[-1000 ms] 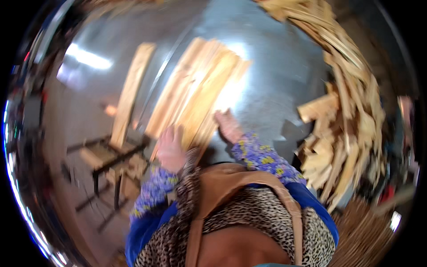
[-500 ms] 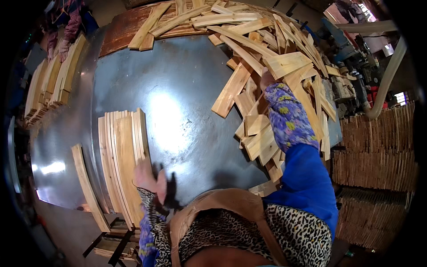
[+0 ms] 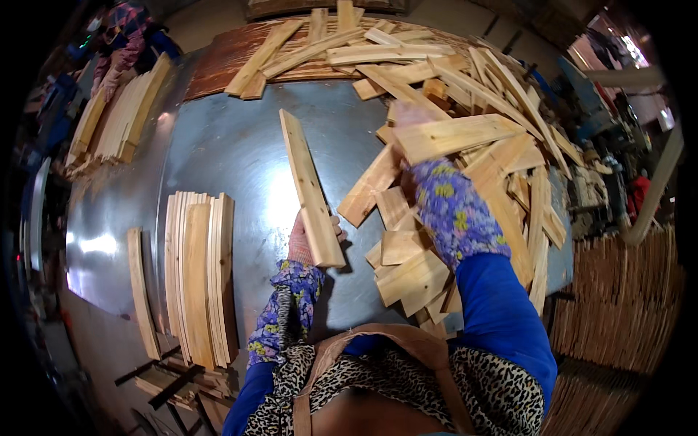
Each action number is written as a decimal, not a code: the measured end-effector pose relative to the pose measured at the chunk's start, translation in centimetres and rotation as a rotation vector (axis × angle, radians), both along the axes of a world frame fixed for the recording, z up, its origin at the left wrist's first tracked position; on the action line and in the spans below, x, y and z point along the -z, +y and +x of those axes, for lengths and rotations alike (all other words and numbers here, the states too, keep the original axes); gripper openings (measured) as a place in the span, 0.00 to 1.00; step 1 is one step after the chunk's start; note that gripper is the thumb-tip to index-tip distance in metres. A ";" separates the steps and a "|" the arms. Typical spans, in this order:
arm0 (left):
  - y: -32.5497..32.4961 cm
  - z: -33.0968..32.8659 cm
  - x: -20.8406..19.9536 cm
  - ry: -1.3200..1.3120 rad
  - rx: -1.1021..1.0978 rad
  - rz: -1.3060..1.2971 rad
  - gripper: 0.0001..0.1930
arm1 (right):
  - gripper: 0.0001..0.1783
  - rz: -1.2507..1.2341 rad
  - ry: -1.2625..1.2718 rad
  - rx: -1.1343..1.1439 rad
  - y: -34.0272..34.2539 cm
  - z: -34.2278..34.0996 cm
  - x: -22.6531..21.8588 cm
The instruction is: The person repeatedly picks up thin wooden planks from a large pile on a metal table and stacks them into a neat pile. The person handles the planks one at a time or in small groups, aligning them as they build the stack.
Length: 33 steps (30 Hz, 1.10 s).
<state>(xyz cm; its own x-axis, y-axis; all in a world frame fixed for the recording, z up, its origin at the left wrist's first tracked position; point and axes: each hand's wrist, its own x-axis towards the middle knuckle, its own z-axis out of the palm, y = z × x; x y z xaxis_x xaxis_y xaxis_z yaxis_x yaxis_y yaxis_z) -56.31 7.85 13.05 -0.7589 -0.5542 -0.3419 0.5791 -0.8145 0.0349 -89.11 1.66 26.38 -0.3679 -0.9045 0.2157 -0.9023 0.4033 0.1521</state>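
My left hand (image 3: 298,243) is closed round the near part of a long wooden board (image 3: 309,185), held tilted above the metal table (image 3: 254,131). My right hand (image 3: 413,116), blurred by motion, is at the left end of a wide wooden board (image 3: 458,138) over the heap; its fingers seem wrapped round that end, partly hidden by the board. Beneath and around it lies a jumbled pile of wooden boards (image 3: 414,280). To the left of my left hand, a row of boards on edge (image 3: 198,283) stands side by side at the table's near edge.
One single board (image 3: 143,291) lies left of the row. Across at the far left, another person's hand (image 3: 109,87) rests by a second row of boards (image 3: 131,116). Tall stacks of thin wood (image 3: 618,305) stand at the right, below a pale hose (image 3: 658,189).
My left hand has moved right and away from the row of boards and now holds a board. My right hand has shifted slightly left, along with a wide board. The view has shifted a little.
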 end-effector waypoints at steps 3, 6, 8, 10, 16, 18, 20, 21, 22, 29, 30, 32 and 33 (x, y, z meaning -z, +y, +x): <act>0.6 2.7 -2.2 0.003 -0.048 -0.090 0.26 | 0.23 0.151 -0.106 0.150 -4.2 -6.2 0.1; 2.8 6.7 -3.6 -0.841 0.052 -0.198 0.26 | 0.22 0.301 -0.291 0.156 -5.4 -8.2 -2.3; 4.6 10.9 -3.7 -1.382 0.295 -0.563 0.24 | 0.22 0.344 -0.417 0.125 -4.7 -7.4 -4.9; 7.9 15.6 -3.5 -1.933 0.431 -0.929 0.20 | 0.22 0.363 -0.599 0.104 -3.2 -6.2 -7.1; 12.7 29.5 -3.5 -2.524 0.158 -1.333 0.33 | 0.29 0.164 -1.573 0.128 5.8 4.6 -1.7; 12.4 31.9 -3.6 -2.436 0.352 -1.222 0.35 | 0.33 0.094 -1.814 0.203 8.7 10.3 2.7; 11.9 33.5 -3.6 -2.443 0.374 -1.488 0.38 | 0.33 -0.004 -1.855 0.111 11.6 17.2 6.5; 11.9 34.2 -3.6 -2.451 0.435 -1.418 0.39 | 0.32 -0.064 -1.840 0.024 13.1 21.2 7.7; 11.8 34.5 -3.4 -2.451 0.407 -1.419 0.40 | 0.32 -0.041 -1.798 0.004 14.0 25.8 8.9; 12.4 36.1 -1.7 -2.320 0.254 -1.469 0.35 | 0.52 0.853 -1.363 -0.443 17.6 50.5 14.9; 12.4 36.2 -1.8 -2.335 0.299 -1.455 0.35 | 0.41 0.717 -1.249 -0.391 17.0 49.6 15.7; 12.1 36.2 -2.2 -2.345 0.277 -1.521 0.36 | 0.28 0.255 -0.721 -0.478 14.0 42.5 17.0; 11.9 36.1 -2.6 -2.346 0.308 -1.501 0.36 | 0.31 0.132 -0.992 0.044 13.1 38.1 17.4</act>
<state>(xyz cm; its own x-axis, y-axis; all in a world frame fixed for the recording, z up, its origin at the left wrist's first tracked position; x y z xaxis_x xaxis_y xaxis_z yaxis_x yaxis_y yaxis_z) -20.23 19.75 15.62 -0.1547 -0.9878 0.0160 -0.9685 0.1548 0.1949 -50.97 14.73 8.97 -0.3604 -0.8803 -0.3084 -0.6301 0.4735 -0.6154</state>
